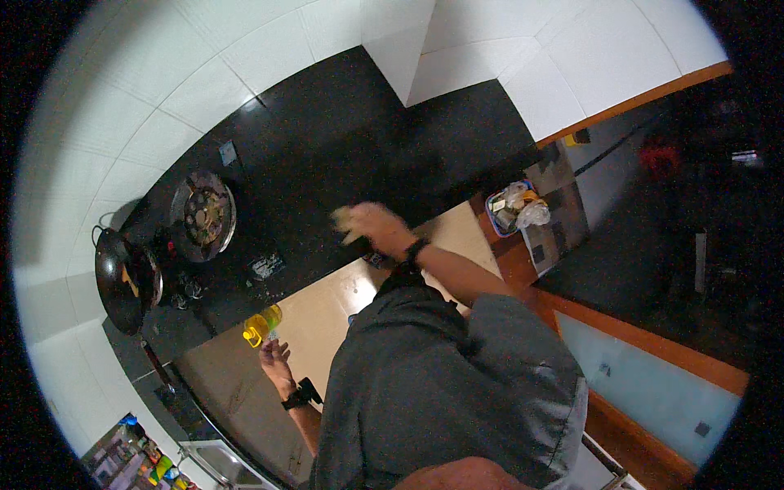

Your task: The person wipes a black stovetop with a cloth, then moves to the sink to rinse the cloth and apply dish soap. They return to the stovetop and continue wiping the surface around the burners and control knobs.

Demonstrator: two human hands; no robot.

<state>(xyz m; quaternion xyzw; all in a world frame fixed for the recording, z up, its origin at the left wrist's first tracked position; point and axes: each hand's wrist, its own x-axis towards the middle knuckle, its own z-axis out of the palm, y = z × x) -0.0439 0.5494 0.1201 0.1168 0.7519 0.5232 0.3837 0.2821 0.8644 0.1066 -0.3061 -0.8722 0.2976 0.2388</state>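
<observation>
My right hand (383, 228), blurred by motion, is over the front part of the black countertop (318, 159). It grips a pale yellowish cloth (346, 224), too smeared to make out fully. My left hand (277, 362) hangs lower left, fingers apart, with nothing visible in it. Just above those fingers in the picture is a bottle of yellow oil with a yellow cap (262, 324); whether it stands on the floor or touches the hand, I cannot tell. A dark band circles each wrist.
On the counter's left are a dark wok (119, 282) with a long handle and a round stained metal pan (205, 214). A foil-like packet (267, 266) lies near the front edge. White tiles (184, 73) wall the back. At right sits a plastic basket of packets (517, 208).
</observation>
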